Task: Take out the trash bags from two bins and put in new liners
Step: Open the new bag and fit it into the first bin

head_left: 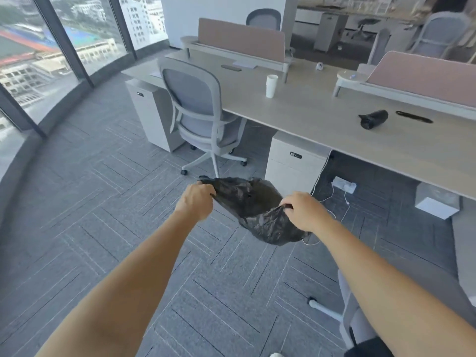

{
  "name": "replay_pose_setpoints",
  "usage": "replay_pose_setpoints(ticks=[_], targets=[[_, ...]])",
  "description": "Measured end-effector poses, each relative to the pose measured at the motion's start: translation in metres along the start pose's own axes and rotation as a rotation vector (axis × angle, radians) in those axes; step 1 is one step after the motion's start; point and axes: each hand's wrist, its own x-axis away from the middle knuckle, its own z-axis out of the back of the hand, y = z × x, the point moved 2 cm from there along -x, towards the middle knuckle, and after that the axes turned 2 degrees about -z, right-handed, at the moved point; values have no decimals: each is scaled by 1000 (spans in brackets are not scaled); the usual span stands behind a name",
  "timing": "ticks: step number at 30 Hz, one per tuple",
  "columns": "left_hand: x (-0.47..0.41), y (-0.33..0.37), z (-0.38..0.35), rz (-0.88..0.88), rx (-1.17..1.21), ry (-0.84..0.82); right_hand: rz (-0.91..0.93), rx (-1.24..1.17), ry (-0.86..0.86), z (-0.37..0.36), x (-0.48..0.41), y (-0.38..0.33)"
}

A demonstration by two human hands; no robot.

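A thin black trash bag point(253, 210) hangs in the air above the carpet, stretched between both my hands. My left hand point(197, 200) grips its upper left edge with curled fingers. My right hand point(304, 210) pinches the bag's right edge, a little lower. The bag sags and crumples between them. A roll of black liners point(373, 119) lies on the desk point(322, 124) at the right. No bin is visible in this view.
A grey office chair point(201, 112) stands at the desk ahead, between two white drawer cabinets point(293, 166). A white cup point(271, 85) sits on the desk. A power strip with white cables point(343, 185) and a white box point(438, 202) lie under the desk. Another chair's base point(332, 313) is at lower right. Windows curve along the left.
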Motion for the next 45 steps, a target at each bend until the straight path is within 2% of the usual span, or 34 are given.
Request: replay_pose_setpoints(ticks=[3,5,6,9,10,11,14,16,19,20,22,23,24,25,26,29,31,32,33,36,38,43,45], targets=[[-1,-14,20,-101,104,200,-36,-88,64,3,-5,-18],[-1,-16,32,-112,304,302,-91,-186,84,2,-13,-24],[-3,-16,38,-43,478,325,-123,-243,101,1,-17,-25],[-21,-22,46,303,1205,365,-235,-419,154,6,-28,-25],[-30,-27,43,381,1357,392,-310,-502,161,8,-32,-22],[-40,-31,39,423,1393,406,-402,-621,156,10,-37,-19],[-66,-30,36,414,1123,480,-610,-1150,0,10,-60,-16],[-95,-22,33,417,921,455,-576,-1406,15,18,-90,-14],[-154,-19,9,687,598,86,-457,-1580,105,43,-140,-15],[-170,-21,-2,706,558,-84,-419,-1586,122,50,-155,-15],[-194,-23,-25,599,586,-478,-378,-1455,155,62,-187,-9],[-205,-24,-32,551,608,-565,-363,-1299,195,67,-201,-2],[-215,-19,-30,514,640,-544,-350,-1125,241,72,-213,5],[-229,-14,-25,482,670,-439,-346,-984,290,77,-224,12],[-247,-11,-17,432,696,-253,-360,-886,350,84,-233,19],[-289,4,36,263,762,410,-345,-791,631,101,-249,34],[-308,6,53,143,769,616,-275,-779,754,106,-256,40],[-317,7,52,116,775,612,-242,-759,757,105,-259,42],[-325,7,44,127,799,540,-231,-743,709,99,-265,45],[-340,-6,-2,265,872,192,-308,-687,410,62,-287,63],[-349,-18,-23,357,860,44,-340,-620,256,41,-298,71],[-411,-44,-48,424,897,-169,-285,-455,215,34,-323,63],[-437,-46,-52,465,865,-312,-231,-443,135,34,-336,49]])
